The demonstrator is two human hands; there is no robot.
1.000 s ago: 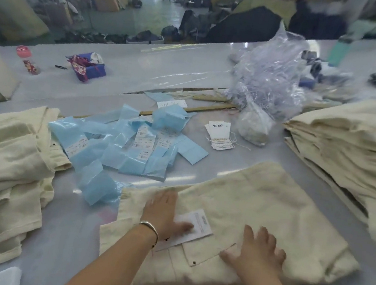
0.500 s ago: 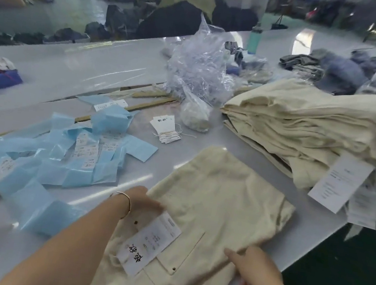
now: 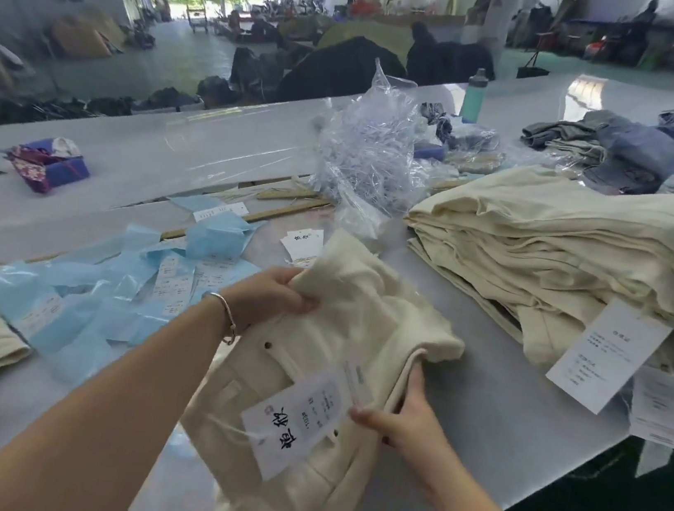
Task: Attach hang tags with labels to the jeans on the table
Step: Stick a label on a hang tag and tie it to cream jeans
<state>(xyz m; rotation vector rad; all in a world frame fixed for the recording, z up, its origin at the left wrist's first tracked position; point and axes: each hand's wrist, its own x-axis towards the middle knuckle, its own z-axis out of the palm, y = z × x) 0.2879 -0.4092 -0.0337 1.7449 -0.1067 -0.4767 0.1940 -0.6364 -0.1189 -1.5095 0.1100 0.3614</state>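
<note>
Since a moment ago we have lifted the folded cream denim jeans (image 3: 364, 324) off the glossy white table (image 3: 498, 421), left hand (image 3: 266, 301) gripping the top fold, right hand (image 3: 398, 422) pinching the edge beside the white paper hang tag (image 3: 295, 418); tagging looks done; next we likely stack them on the tagged cream jeans pile (image 3: 565, 252)

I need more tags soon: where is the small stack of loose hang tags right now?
In the head view, the stack of hang tags lies on the table at centre, just beyond the folded jeans held up in both hands, right of the blue plastic bags.
</note>
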